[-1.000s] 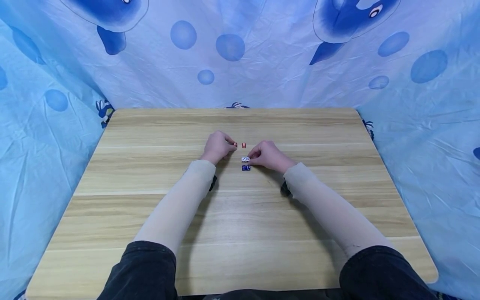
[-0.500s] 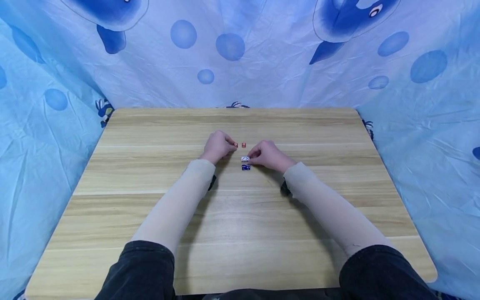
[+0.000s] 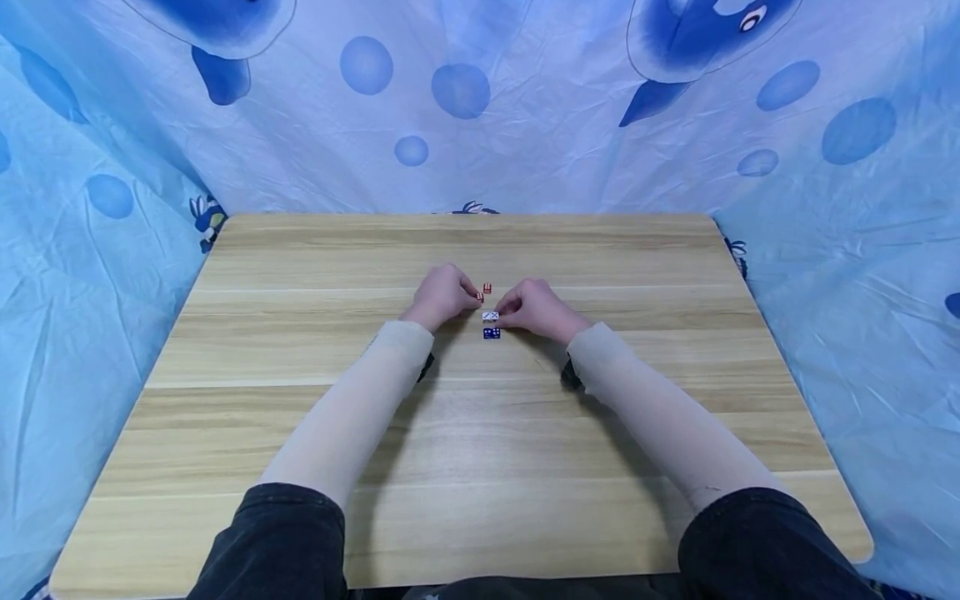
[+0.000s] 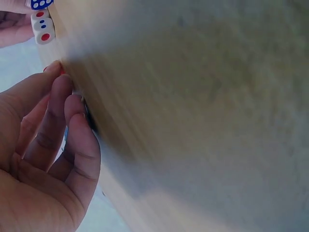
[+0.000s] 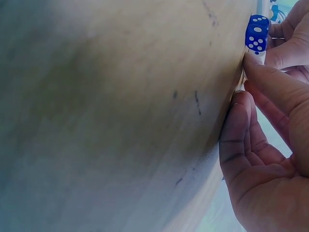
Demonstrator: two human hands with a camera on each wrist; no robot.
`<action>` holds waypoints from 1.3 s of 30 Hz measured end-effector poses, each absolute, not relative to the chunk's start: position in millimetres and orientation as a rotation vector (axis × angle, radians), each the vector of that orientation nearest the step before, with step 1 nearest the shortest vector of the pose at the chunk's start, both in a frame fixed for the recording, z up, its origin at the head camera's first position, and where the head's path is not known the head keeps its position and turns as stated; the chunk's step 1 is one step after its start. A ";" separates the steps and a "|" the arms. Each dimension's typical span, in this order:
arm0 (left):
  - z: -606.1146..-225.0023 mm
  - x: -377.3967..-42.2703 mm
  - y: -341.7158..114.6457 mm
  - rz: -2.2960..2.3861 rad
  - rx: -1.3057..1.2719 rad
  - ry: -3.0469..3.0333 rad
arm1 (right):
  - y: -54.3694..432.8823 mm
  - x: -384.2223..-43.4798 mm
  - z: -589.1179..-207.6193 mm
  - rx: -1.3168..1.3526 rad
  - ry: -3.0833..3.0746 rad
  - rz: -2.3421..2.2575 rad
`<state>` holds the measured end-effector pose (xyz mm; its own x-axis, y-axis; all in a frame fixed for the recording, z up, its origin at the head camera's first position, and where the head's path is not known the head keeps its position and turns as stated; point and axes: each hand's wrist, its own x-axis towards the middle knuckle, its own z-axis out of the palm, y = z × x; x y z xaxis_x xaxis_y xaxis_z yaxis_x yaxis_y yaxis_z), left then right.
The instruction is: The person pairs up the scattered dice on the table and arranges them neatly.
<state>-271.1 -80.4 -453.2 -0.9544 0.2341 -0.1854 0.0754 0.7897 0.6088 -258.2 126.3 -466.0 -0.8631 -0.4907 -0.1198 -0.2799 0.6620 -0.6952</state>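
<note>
Between thumb and fingertips, my left hand (image 3: 442, 296) pinches a small red die (image 3: 480, 297); in the left wrist view only a bit of red (image 4: 62, 71) peeks past the fingertips. Another red die (image 3: 487, 288) lies just beyond it to the right. Nearer to me is a side-by-side pair of white dice (image 3: 490, 317). My right hand (image 3: 536, 310) holds the right end of that pair with thumb and forefinger. A pair of blue dice (image 3: 491, 333) sits right in front of the white ones, near my right thumb (image 5: 270, 79).
The dice are in the middle of a wooden table (image 3: 465, 500) with rounded corners. A blue curtain (image 3: 540, 158) with dolphin and bubble prints hangs along the back and both sides. Both forearms reach across the table from the front.
My left hand has carried its red die a little to the right and nearer to me, towards the white dice. The right hand and the other dice have kept their places.
</note>
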 end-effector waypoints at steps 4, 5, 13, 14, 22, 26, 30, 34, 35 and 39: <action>-453.5 -270.3 -79.0 0.902 0.271 2.727 | 126.3 -258.6 -466.4 -0.619 2.584 -1.007; -453.7 -270.0 -78.7 0.902 0.274 2.726 | 126.4 -258.6 -466.4 -0.620 2.584 -1.006; -454.2 -268.3 -77.0 0.889 0.272 2.734 | 126.4 -258.1 -465.8 -0.630 2.577 -1.012; -454.2 -268.1 -76.8 0.890 0.272 2.733 | 126.5 -258.0 -465.7 -0.628 2.574 -1.014; -453.1 -267.5 -74.6 0.876 0.279 2.726 | 127.4 -257.1 -464.7 -0.621 2.565 -1.004; -452.7 -267.7 -74.8 0.872 0.277 2.725 | 127.1 -257.3 -464.9 -0.622 2.564 -1.013; -453.3 -267.2 -75.6 0.888 0.290 2.729 | 127.0 -257.7 -465.4 -0.636 2.568 -1.019; -454.6 -266.8 -76.0 0.909 0.321 2.729 | 126.9 -257.9 -465.7 -0.649 2.564 -1.030; -454.7 -266.6 -76.1 0.912 0.327 2.727 | 126.9 -257.9 -465.7 -0.652 2.561 -1.033; -454.9 -266.7 -76.2 0.908 0.340 2.729 | 127.3 -258.4 -466.2 -0.656 2.565 -1.032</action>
